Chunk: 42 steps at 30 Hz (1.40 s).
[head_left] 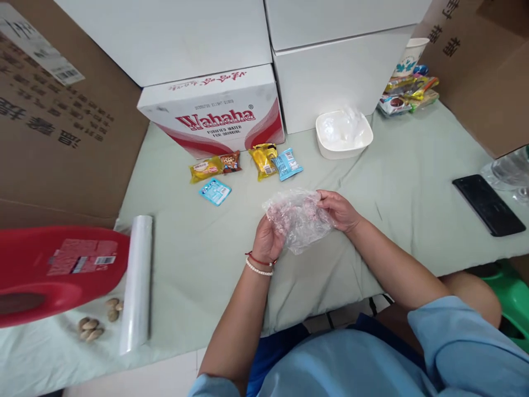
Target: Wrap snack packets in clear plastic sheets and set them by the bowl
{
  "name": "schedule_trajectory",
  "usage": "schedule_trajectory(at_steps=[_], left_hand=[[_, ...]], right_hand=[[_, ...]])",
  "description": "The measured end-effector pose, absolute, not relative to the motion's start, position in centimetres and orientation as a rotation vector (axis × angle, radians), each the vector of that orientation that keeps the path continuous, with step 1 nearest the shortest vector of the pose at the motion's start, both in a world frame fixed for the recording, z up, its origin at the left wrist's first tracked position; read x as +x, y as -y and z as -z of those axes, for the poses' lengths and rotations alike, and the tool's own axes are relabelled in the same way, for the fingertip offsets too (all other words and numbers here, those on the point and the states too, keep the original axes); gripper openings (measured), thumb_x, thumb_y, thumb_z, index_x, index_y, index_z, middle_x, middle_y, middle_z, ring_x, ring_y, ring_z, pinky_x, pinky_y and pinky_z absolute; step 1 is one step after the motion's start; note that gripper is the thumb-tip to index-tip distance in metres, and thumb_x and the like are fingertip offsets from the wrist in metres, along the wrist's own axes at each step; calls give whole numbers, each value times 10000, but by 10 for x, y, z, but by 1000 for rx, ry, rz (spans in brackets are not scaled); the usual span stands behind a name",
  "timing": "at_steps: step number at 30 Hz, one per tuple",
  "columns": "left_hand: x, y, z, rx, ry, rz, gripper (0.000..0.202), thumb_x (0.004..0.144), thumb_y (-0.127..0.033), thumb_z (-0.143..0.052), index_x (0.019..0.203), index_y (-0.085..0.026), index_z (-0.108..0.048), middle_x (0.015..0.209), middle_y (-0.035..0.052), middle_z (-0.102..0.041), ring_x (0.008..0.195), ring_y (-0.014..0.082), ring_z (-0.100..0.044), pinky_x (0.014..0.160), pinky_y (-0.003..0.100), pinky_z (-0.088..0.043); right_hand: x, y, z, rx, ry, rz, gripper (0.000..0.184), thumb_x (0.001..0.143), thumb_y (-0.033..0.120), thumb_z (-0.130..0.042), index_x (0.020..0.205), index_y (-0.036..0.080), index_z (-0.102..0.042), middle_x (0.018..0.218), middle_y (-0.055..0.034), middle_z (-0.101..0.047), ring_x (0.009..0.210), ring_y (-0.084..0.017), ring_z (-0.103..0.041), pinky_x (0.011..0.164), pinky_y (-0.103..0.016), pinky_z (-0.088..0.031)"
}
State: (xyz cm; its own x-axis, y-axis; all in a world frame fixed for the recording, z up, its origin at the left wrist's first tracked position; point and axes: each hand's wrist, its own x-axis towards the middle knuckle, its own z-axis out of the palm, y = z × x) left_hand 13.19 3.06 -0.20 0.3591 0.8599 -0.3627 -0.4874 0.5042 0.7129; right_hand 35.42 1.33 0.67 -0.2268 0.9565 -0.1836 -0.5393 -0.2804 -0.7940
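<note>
Both my hands hold a crumpled sheet of clear plastic wrap (298, 219) just above the pale green cloth (198, 242). My left hand (266, 240), with a red string and a bead bracelet on the wrist, grips its lower left edge with closed fingers. My right hand (339, 209) pinches its upper right edge. Something pinkish shows through the wrap; I cannot make out what it is. Beyond my hands lie several small snack packets: a yellow one (205, 169), a brown one (230, 162), another yellow one (263, 160) and two blue ones (286, 164) (215, 191).
A roll of plastic wrap (137, 281) lies at the left beside a red plastic stool (53, 270) and several nuts (97, 320). A Wahaha carton (215, 110) and white boxes stand behind. A white bowl (343, 134), a paper cup (410, 56), more snacks (407, 94) and a black phone (488, 205) are on the right.
</note>
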Motion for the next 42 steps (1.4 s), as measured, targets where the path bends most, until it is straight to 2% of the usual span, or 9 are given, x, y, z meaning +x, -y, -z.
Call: schedule_trajectory(at_steps=[5,12,22,27,30,33,35,38,42], left_hand=[[133,-28,-3,551,-775,-1004,459,731,-546,-947,1000,-218,-773,923,-1,-749,785,113,-685,624,191,-534],[136,-23,-12,630,-740,-1000,465,691,-493,-991,844,-158,-708,685,-51,-544,497,31,-384,424,186,-315],[133,-28,-10,549,-666,-1022,422,715,-386,-973,869,-182,-638,868,-20,-641,649,69,-566,559,196,-435],[136,-27,-12,580,-689,-1012,380,682,-313,-963,830,-188,-636,846,-16,-620,794,125,-638,667,223,-508],[138,-27,-13,601,-712,-1006,346,663,-252,-945,817,-201,-639,832,-18,-619,807,132,-641,702,235,-527],[138,-28,-12,621,-717,-1005,327,669,-231,-937,835,-210,-656,833,-18,-631,791,126,-641,713,240,-529],[138,-28,-10,626,-707,-1015,331,684,-232,-946,845,-208,-659,836,-22,-632,770,117,-637,713,242,-531],[139,-29,-7,616,-698,-1049,365,693,-263,-977,851,-203,-653,824,-32,-628,728,105,-622,678,232,-532],[138,-31,-7,553,-714,-1152,449,637,-294,-1025,842,-190,-640,832,-46,-617,659,68,-572,608,192,-517]], right_hand=[[354,-13,-7,-847,785,-1732,205,738,326,-827,778,191,-677,736,-21,-728,622,-163,-647,607,-292,-531],[355,-15,-12,-998,740,-1614,287,705,398,-867,778,219,-654,733,2,-670,615,-151,-587,603,-286,-485],[352,-22,-7,-1080,832,-1365,343,720,395,-872,909,270,-614,843,16,-597,720,-161,-548,701,-299,-495],[348,-19,-1,-1078,898,-1019,326,690,294,-908,803,262,-604,811,31,-522,740,-146,-474,743,-280,-447],[350,-17,1,-1120,1020,-1000,245,840,469,-821,850,259,-695,810,7,-553,780,-172,-507,789,-317,-460],[350,-15,0,-1057,1114,-1066,509,965,729,-593,1031,253,-761,926,-29,-636,919,-208,-596,887,-359,-482],[348,-14,-1,-1039,1192,-1087,597,923,798,-610,1093,246,-758,965,-33,-659,952,-209,-616,914,-362,-486],[346,-14,1,-1146,1239,-1047,490,807,677,-830,1006,237,-746,870,2,-647,835,-169,-590,833,-324,-484],[352,-22,7,-1228,1017,-909,386,793,573,-846,900,240,-683,768,42,-582,693,-123,-505,675,-267,-438]])
